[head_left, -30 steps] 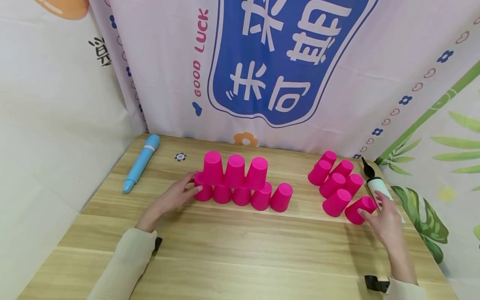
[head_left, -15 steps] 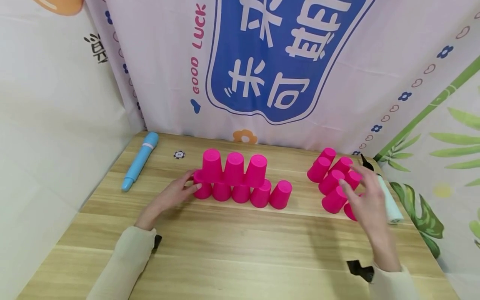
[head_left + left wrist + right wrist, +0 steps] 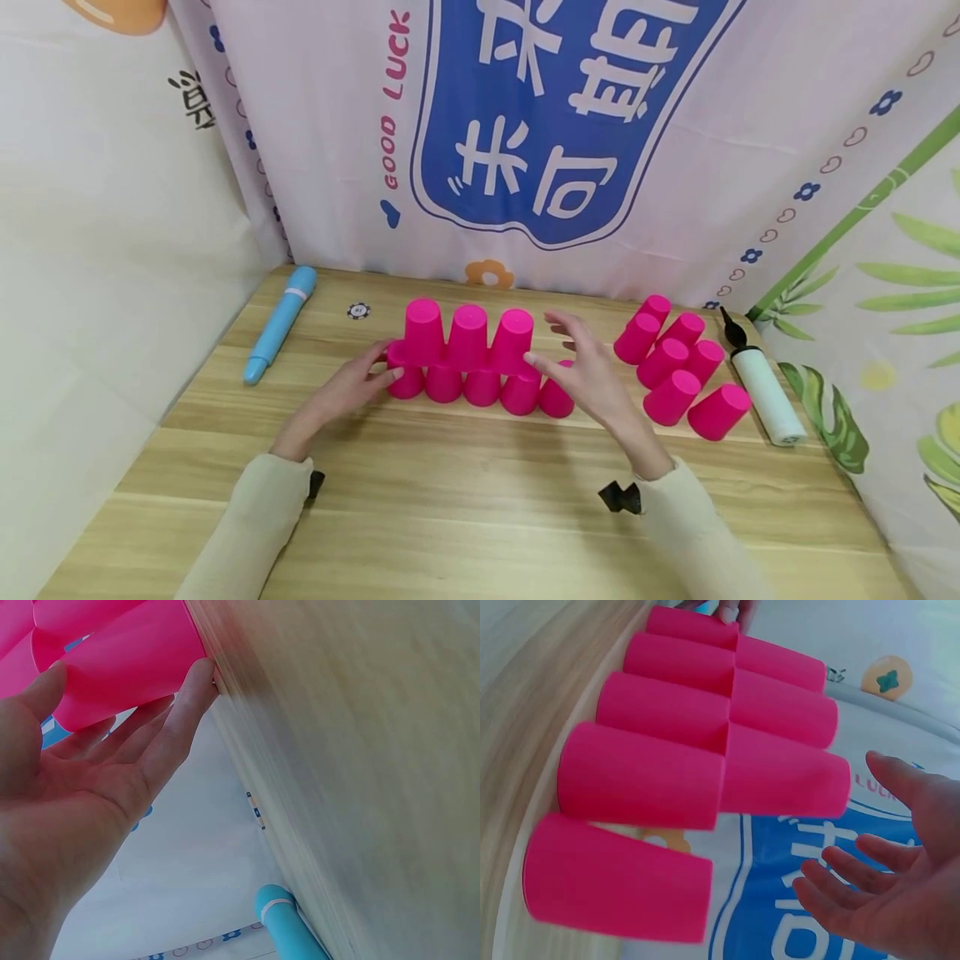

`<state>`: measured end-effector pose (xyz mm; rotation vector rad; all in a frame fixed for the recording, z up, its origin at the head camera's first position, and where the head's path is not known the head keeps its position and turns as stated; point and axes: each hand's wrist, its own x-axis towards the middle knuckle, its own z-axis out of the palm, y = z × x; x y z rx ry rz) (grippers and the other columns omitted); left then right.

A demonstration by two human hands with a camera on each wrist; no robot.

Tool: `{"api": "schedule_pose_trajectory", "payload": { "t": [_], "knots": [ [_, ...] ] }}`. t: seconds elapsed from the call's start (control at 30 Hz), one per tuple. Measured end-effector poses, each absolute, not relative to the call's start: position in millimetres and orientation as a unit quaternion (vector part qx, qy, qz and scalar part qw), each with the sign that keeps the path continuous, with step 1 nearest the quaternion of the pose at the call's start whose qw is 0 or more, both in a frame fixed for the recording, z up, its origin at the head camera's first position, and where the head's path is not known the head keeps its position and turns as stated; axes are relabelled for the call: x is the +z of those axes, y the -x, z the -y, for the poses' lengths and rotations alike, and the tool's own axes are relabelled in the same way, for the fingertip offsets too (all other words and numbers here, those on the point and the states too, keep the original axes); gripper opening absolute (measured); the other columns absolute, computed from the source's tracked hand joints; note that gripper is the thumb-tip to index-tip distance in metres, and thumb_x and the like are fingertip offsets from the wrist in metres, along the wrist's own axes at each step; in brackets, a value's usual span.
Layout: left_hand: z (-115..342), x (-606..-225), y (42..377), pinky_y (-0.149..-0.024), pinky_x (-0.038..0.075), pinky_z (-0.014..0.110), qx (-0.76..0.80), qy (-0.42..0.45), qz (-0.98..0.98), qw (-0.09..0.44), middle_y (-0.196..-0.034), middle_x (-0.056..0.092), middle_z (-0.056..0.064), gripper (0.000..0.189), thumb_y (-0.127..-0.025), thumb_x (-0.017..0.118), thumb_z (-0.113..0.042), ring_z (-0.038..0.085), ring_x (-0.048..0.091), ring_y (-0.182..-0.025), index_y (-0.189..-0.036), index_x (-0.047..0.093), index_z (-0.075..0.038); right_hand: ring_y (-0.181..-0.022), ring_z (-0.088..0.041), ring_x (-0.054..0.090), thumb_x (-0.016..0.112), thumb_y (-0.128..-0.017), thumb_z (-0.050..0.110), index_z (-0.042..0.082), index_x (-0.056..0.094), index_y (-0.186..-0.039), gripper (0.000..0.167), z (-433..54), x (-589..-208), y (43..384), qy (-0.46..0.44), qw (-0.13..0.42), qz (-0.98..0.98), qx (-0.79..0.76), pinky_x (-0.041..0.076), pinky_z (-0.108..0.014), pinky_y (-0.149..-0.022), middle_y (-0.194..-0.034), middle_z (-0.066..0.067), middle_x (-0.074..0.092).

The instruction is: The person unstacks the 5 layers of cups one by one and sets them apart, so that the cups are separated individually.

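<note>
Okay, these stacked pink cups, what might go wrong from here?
The right hand is close beside the rightmost upper cup; a brush might topple it. The left hand touches the leftmost lower cup; a nudge there could unseat the leftmost upper cup, which sits partly on it.

Printed cloth hangings (image 3: pixel 322 167) around a wood-grain table (image 3: pixel 420 508) suggest a small curtained-off booth.
</note>
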<state>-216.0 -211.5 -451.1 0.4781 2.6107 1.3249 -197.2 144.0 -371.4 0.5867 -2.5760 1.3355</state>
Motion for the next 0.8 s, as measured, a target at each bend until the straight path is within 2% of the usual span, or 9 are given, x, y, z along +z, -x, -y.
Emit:
{"api": "schedule_pose_trajectory", "payload": {
  "t": [0.33,0.5,0.8],
  "knots": [
    [212.3,-451.3,216.5,-0.085,0.055,0.046,0.442,-0.154,-0.879,0.092,-0.142,0.042,0.025,0.061,-0.1,0.052,-0.033,0.045,0.048,-0.122,-0.15,0.027,-0.009,-0.113,-0.025,0.055,0.077,-0.083,0.023,0.005,0.049,-0.136,0.062,-123.0,-378.2,209.0,-0.193,0.094,0.873,0.438,0.049,-0.043,-0.093,-0.128,-0.009,0.055],
    [211.9,-452.2,216.8,-0.088,0.053,0.048,0.44,-0.159,-0.88,0.086,-0.141,0.043,0.025,0.06,-0.1,0.052,-0.032,0.044,0.048,-0.123,-0.15,0.028,-0.008,-0.113,-0.028,0.056,0.077,-0.083,0.024,0.006,0.047,-0.137,0.064,-119.2,-378.5,212.4,-0.184,0.1,0.873,0.44,0.05,-0.043,-0.092,-0.127,-0.009,0.056],
    [211.7,-451.5,216.8,-0.094,0.049,0.052,0.436,-0.164,-0.881,0.082,-0.142,0.043,0.023,0.061,-0.1,0.053,-0.032,0.042,0.044,-0.128,-0.15,0.028,-0.008,-0.105,-0.023,0.058,0.078,-0.083,0.024,0.006,0.05,-0.133,0.06,-108.6,-381.1,219.1,-0.174,0.105,0.875,0.438,0.053,-0.038,-0.087,-0.12,-0.008,0.06]
  ]
}}
